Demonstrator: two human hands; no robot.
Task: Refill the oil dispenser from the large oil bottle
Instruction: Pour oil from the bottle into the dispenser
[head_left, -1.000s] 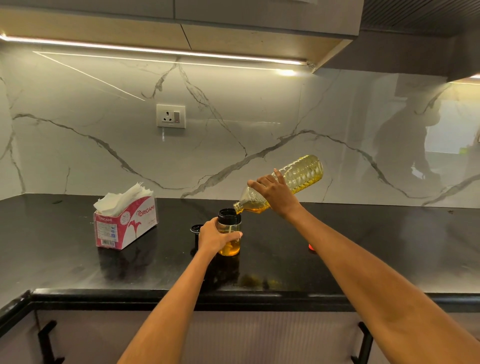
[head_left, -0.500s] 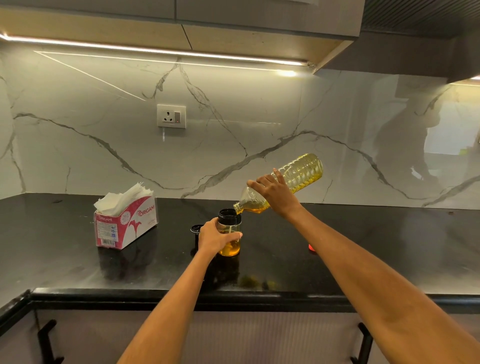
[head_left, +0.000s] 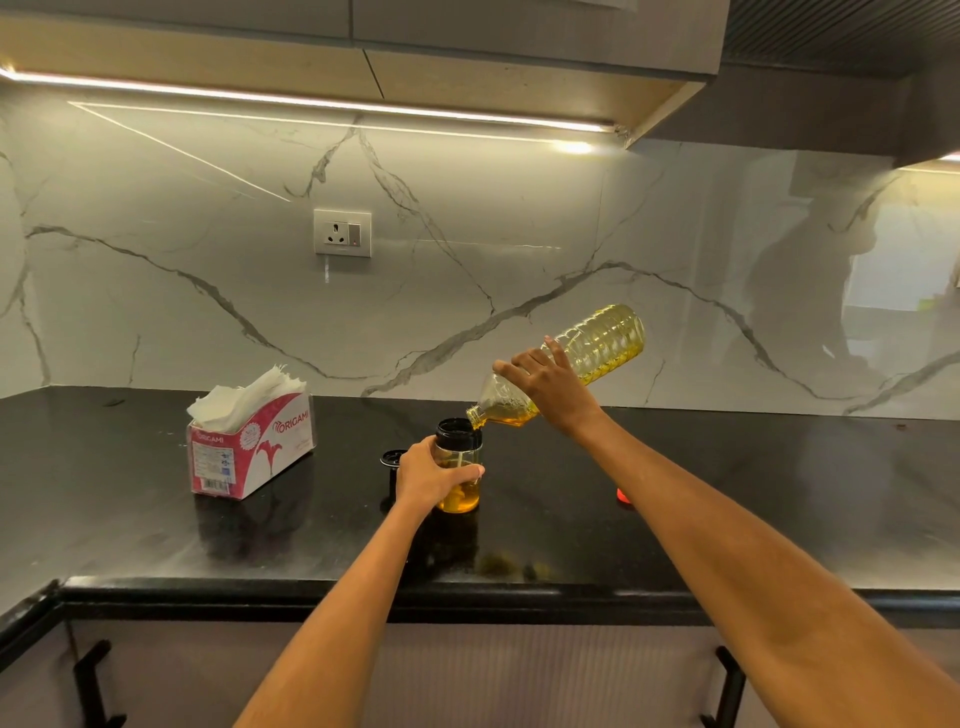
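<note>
The small glass oil dispenser (head_left: 461, 496) with a black collar stands on the black counter (head_left: 727, 493), amber oil in its lower part. My left hand (head_left: 423, 475) wraps around it from the left. My right hand (head_left: 548, 384) grips the large clear oil bottle (head_left: 602, 345), tipped steeply with its base up to the right and its mouth over the dispenser's opening. A thin stream of oil runs down inside the dispenser. The dispenser's black cap (head_left: 390, 458) sits just behind my left hand.
A pink and white tissue box (head_left: 249, 447) stands on the counter to the left. A small red cap (head_left: 623, 495) lies to the right, partly behind my right arm. A wall socket (head_left: 343, 233) is on the marble backsplash. Cabinet handles (head_left: 91, 686) sit below the counter edge.
The bottle's base has risen slightly, so it tilts a little steeper. Both hands stay where they were.
</note>
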